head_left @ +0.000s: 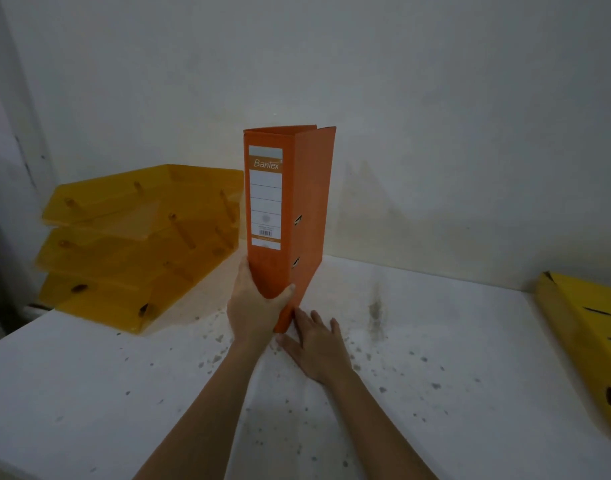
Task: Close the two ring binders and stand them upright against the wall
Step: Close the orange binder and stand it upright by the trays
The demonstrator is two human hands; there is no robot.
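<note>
An orange ring binder [309,202] stands closed and nearly upright in the middle of the view, spine with a white label facing me, its top leaning toward the wall [401,116]. My left hand [254,306] is shut around the bottom of its spine. My right hand [316,344] lies flat on the white table with fingers spread, fingertips touching the binder's lower corner. A yellow ring binder [588,344] lies flat at the right edge of the view, partly cut off; I cannot tell whether it is fully closed.
A stack of three translucent amber letter trays [131,244] stands at the back left, close beside the orange binder. The white table [453,393] is speckled with dark chips and stains. The wall runs along the table's far edge.
</note>
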